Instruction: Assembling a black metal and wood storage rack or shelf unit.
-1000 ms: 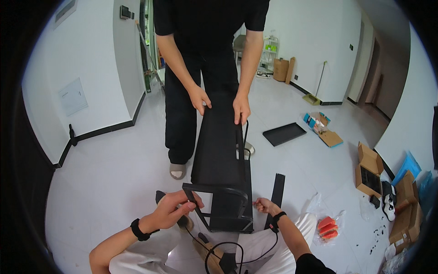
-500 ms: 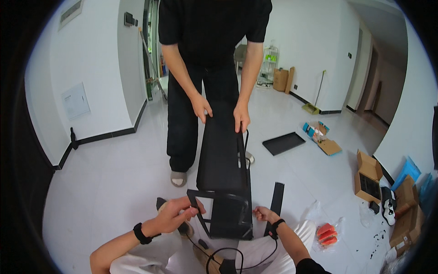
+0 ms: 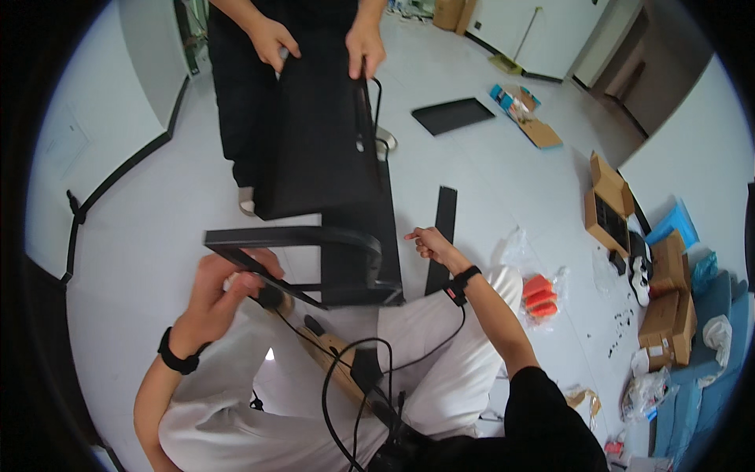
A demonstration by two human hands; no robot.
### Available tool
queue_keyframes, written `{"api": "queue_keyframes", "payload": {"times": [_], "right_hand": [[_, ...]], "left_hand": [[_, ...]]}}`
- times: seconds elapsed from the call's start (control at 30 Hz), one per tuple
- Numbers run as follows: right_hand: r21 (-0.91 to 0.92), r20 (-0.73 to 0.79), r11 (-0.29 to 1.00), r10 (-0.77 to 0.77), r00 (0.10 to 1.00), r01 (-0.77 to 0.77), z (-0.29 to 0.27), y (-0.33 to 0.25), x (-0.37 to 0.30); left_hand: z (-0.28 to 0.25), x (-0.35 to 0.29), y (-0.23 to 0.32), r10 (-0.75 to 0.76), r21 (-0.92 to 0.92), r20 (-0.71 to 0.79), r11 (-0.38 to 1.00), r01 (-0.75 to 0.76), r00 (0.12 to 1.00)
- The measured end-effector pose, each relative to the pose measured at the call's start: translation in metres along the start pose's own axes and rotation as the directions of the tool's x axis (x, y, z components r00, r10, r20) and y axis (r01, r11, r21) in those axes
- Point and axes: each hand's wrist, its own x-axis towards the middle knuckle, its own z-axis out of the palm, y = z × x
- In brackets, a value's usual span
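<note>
Work looks partway along: several black parts are gathered into one rack (image 3: 314,149), while others lie loose on the pale floor (image 3: 149,244), so those appear left over for now. Whether the gathered parts are fixed or merely held together, I cannot tell.

The rack, the biggest piece, is held up between two people, well in from the floor's left edge and its dark skirting. It is matte black and flat-faced: a long panel slopes from the co-worker's hands (image 3: 366,52) toward the wearer, and a second panel (image 3: 354,267) shows lower and further right. At its near end stands a curved bar frame (image 3: 291,236) with a rounded corner at the right and a sharper one at the left.

Next in size, a shallow black tray (image 3: 454,116) lies toward the floor's far right corner. An open carton (image 3: 609,181) with dark contents sits along the right edge. Narrower, a black strip (image 3: 447,206) lies right of the rack, near the wearer's knee.

Of the wearer's hands, the left hand (image 3: 228,287) has its grip closed round the frame's left corner. The right hand (image 3: 429,242) is apart from the rack, beside the strip, its grip narrow; whether something small is pinched there, I cannot tell.
</note>
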Motion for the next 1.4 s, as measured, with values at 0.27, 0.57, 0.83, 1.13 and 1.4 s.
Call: {"api": "queue_keyframes", "payload": {"times": [0.27, 0.57, 0.83, 1.13, 1.4], "right_hand": [[-0.547, 0.181, 0.775, 0.477, 0.86, -0.315, 0.018, 0.047, -0.014], [-0.695, 0.299, 0.705, 0.461, 0.836, -0.14, 0.034, 0.065, -0.025], [-0.746, 0.22, 0.649, 0.453, 0.864, -0.15, 0.034, 0.057, -0.035], [-0.851, 0.194, 0.524, 0.248, 0.949, 0.037, 0.04, 0.05, -0.049], [-0.825, 0.233, 0.512, -0.076, 0.969, 0.239, 0.04, 0.076, -0.041]], "left_hand": [[-0.001, -0.002, 0.002, 0.036, 0.054, 0.0, 0.998, -0.036, 0.999], [0.0, -0.003, -0.002, 0.025, 0.025, -0.004, 0.999, -0.024, 1.0], [0.002, 0.003, -0.001, 0.006, 0.048, -0.014, 0.999, -0.005, 1.0], [0.003, 0.001, 0.001, -0.018, 0.042, -0.031, 0.999, 0.019, 0.999], [0.001, 0.004, 0.001, 0.013, 0.032, -0.006, 0.999, -0.013, 1.0]]}}
